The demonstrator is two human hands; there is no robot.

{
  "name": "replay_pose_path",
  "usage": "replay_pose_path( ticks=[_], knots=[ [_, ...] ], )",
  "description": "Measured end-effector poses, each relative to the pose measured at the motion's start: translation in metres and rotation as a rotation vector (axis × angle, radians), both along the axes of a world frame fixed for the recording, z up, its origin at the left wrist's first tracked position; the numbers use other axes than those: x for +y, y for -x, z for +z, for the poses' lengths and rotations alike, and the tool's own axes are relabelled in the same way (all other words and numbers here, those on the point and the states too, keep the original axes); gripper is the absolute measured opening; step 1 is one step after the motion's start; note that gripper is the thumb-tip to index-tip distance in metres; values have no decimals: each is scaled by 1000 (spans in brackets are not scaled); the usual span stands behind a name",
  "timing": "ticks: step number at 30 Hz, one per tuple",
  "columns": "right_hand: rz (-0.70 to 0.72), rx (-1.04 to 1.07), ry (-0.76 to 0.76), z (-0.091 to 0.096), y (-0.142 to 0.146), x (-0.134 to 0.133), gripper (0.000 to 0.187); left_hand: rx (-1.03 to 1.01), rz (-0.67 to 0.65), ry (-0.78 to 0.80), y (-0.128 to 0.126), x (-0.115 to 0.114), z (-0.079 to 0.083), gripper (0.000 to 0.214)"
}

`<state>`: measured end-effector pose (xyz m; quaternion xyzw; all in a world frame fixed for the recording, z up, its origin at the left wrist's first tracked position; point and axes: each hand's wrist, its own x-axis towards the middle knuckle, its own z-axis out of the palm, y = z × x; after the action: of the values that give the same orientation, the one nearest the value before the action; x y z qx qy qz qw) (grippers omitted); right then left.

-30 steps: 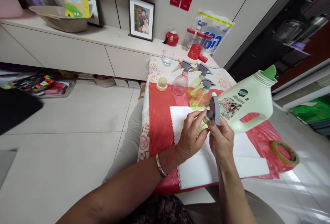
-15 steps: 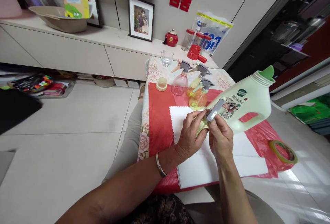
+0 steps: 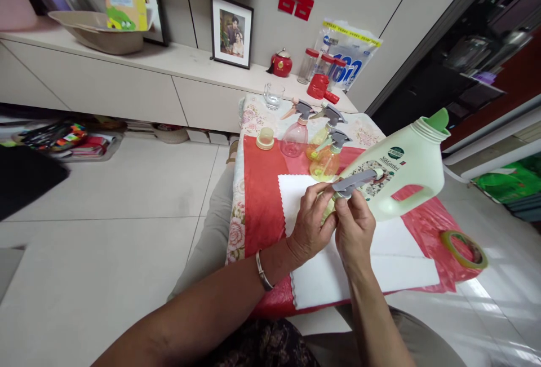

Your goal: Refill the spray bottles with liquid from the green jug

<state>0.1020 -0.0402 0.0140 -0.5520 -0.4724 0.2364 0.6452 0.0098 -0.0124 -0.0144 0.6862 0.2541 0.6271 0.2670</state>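
My left hand (image 3: 310, 224) is wrapped round a small yellow-green spray bottle (image 3: 328, 209), mostly hidden by the fingers. My right hand (image 3: 354, 230) pinches the collar under the grey trigger spray head (image 3: 353, 181), which points right toward a large pale green jug (image 3: 401, 167). Both hands hover over a white cloth (image 3: 321, 268) on the red cover (image 3: 262, 198) of a small table.
Three spray bottles stand behind the hands: a pink one (image 3: 296, 133) and two yellow ones (image 3: 326, 161). A round yellow cap (image 3: 265, 138), a glass (image 3: 274, 95) and a tape roll (image 3: 464, 247) lie on the table. A low cabinet (image 3: 127, 82) runs along the wall.
The grey spray head has turned in my right hand, from standing upright to pointing right. My left hand stays on the small bottle.
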Motion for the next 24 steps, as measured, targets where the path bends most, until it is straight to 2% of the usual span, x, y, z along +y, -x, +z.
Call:
replay_pose_path(
  ticks=[6, 12, 18, 24],
  knots=[
    [-13, 72, 8, -3, 7, -1, 47, 32, 8, 1, 0, 0, -2, 53],
    [-95, 208, -34, -3, 17, 3, 51, 1, 5, 7, -2, 0, -2, 54],
    [-11, 290, -49, -3, 11, 2, 38, 11, 15, -2, -2, -1, -1, 53],
    [21, 332, -68, -3, 7, 5, 37, 21, 19, -6, 0, -1, -2, 55]
  ],
)
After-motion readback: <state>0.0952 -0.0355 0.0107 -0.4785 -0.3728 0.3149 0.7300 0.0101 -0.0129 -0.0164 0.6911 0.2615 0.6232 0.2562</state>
